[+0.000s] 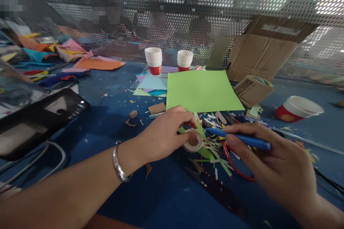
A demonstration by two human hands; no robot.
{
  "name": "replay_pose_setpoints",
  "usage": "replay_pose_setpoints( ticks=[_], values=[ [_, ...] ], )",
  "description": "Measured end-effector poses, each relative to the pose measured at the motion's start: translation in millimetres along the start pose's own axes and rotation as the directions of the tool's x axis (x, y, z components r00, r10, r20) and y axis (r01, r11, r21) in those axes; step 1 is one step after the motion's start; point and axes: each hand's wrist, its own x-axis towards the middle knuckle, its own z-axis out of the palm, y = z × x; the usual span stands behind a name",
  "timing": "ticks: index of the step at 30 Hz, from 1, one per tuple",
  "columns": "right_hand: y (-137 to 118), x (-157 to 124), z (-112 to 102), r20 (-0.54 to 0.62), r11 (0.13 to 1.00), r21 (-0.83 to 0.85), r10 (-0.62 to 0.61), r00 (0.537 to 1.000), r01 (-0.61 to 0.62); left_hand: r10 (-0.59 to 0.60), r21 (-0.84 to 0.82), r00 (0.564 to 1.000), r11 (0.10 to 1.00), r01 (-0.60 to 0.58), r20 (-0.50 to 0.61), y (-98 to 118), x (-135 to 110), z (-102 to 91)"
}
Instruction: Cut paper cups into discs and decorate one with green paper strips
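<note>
My left hand (166, 134), a silver bangle at its wrist, pinches a small pale ring (198, 146) with the thumb at its near edge. Under the ring are a light green paper strip (206, 153) and paper scraps (219, 148). A blue pen (252, 140) is held between the thumb and fingers of my right hand (279, 161), its tip pointing left towards the ring. Scissors with dark red handles (215, 186) lie below, between both hands. Beyond the hands is a flat light green sheet (201, 91).
Two stacks of paper cups (153, 61) stand at the back, and a single cup (298, 109) is at right. Cardboard (263, 55) leans on the perforated metal screen (172, 10). Folded coloured paper (99, 63) and a black tray-like case (45, 121) are at left.
</note>
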Motion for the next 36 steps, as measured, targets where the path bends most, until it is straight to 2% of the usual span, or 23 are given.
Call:
replay_pose_setpoints(
  ticks=[2, 5, 9, 13, 18, 24, 30, 36],
  values=[
    [-0.4, -0.4, 0.5, 0.0, 1.0, -0.003, -0.009, 1.0, 0.009, 0.015, 0.077, 0.999, 0.997, -0.012, -0.043, 5.9, -6.6, -8.6],
    [-0.6, -1.0, 2.3, -0.002, 1.0, 0.02, -0.021, 1.0, 0.021, 0.047, 0.226, 0.999, 0.973, -0.052, 0.026, 14.5, -19.8, -13.3],
    [-0.4, -1.5, 4.5, 0.016, 0.999, 0.039, -0.029, 0.999, 0.029, 0.105, 0.361, 0.983, 0.92, -0.154, 0.154, 17.0, -32.4, -2.4],
    [0.1, -1.9, 4.6, 0.039, 0.999, 0.003, -0.037, 0.999, 0.037, 0.141, 0.45, 0.976, 0.87, -0.202, 0.165, 12.4, -35.9, 7.1],
    [-0.6, -1.8, 4.3, 0.068, 0.999, -0.017, -0.03, 0.997, 0.031, 0.146, 0.485, 0.973, 0.847, -0.217, 0.179, 11.7, -38.2, 10.4],
    [-2.6, 0.4, 3.2, 0.112, 0.999, -0.019, -0.04, 0.993, 0.042, 0.034, 0.531, 0.966, 0.83, -0.17, 0.256, 24.9, -32.4, 6.0],
    [-2.2, 1.5, -0.1, 0.2, 0.996, -0.017, -0.086, 0.976, 0.092, 0.008, 0.552, 0.957, 0.815, -0.175, 0.291, 27.7, -28.7, 6.0],
    [-1.6, 1.7, 2.2, 0.212, 0.996, -0.006, -0.088, 0.973, 0.092, -0.026, 0.563, 0.952, 0.811, -0.158, 0.305, 27.1, -31.1, 8.3]
  ],
)
